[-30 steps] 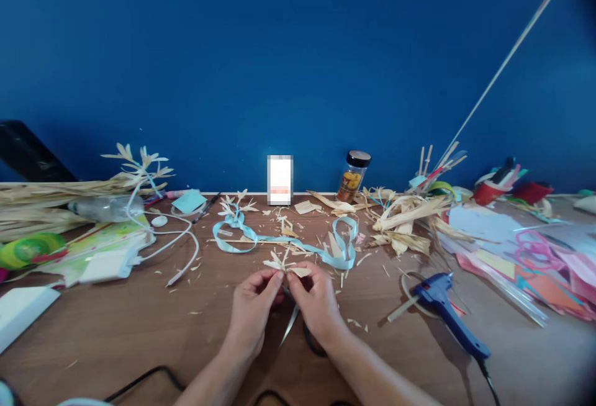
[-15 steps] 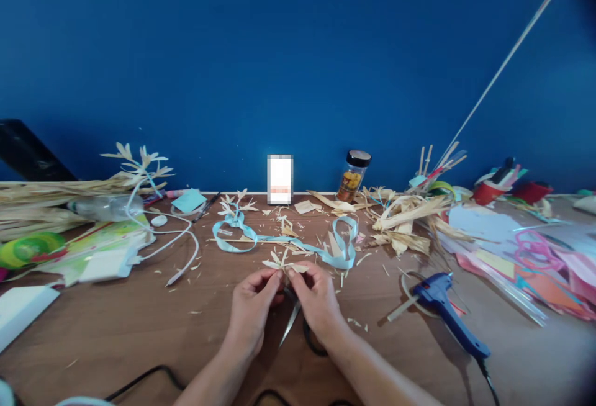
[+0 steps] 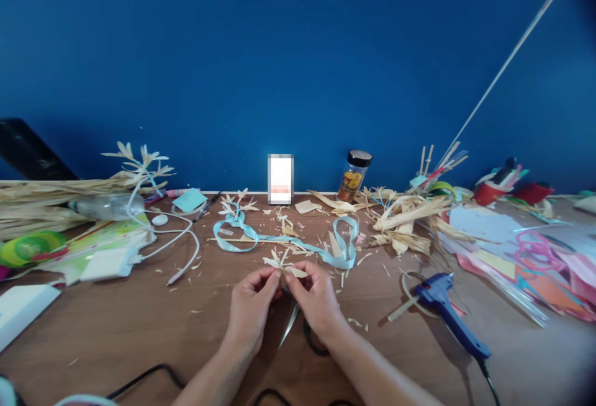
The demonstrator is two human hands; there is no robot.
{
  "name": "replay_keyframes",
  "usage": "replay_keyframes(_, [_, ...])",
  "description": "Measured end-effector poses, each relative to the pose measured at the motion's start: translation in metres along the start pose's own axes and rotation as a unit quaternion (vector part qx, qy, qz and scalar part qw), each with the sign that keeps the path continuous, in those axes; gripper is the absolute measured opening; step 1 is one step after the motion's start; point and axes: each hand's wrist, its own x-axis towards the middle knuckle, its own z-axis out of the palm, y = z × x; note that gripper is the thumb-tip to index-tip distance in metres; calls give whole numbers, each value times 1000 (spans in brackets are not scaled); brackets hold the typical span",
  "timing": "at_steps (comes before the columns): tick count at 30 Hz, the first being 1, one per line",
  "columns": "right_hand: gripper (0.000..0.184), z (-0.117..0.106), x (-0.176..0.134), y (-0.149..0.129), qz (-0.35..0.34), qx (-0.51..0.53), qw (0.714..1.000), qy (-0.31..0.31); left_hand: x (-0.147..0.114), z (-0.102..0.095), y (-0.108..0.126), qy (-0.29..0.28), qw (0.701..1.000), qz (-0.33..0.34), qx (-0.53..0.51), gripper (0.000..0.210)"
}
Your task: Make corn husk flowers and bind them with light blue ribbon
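Observation:
Between the fingertips of both hands is a small corn husk flower (image 3: 278,259) with pale pointed petals. My left hand (image 3: 255,297) pinches it from the left, near its base. From the right, my right hand (image 3: 316,294) has thumb and finger closed on a petal (image 3: 296,272) that sticks out sideways. The flower's base is hidden by the fingers. Under the hands lie scissors (image 3: 289,326), their blade showing and most of the rest covered. Just beyond the flower, a light blue ribbon (image 3: 274,238) stretches across the table in loops.
A blue glue gun (image 3: 437,297) lies on the right, its cord running toward me. Dried husks (image 3: 410,220) are piled behind it. A jar with a black lid (image 3: 352,176) and a blurred-out phone-like screen (image 3: 280,179) stand by the wall. White cables (image 3: 190,238) lie left.
The petal at my right fingertips has tilted downward and the flower has turned slightly. Both hands stay in nearly the same place.

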Motion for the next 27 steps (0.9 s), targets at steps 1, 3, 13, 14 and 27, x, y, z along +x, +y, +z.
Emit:
replay_keyframes(1, [11,0,0,0,0,1,1000,-3,0,0,0,-3,1000,0,2,23])
replay_keyframes(3, [10,0,0,0,0,9,1000,-8,0,0,0,-10,1000,1,6,23])
replay_keyframes(13, [17,-5,1,-4,1,-5,1000,-11,-2,-1,3,-51,995,32,81,25])
replay_keyframes(14, [18,-6,1,-4,2,-10,1000,-15,-3,-2,3,-52,994,33,87,26])
replay_keyframes(27, [19,-7,1,0,-33,-91,995,0,-1,-3,0,-39,993,46,103,25])
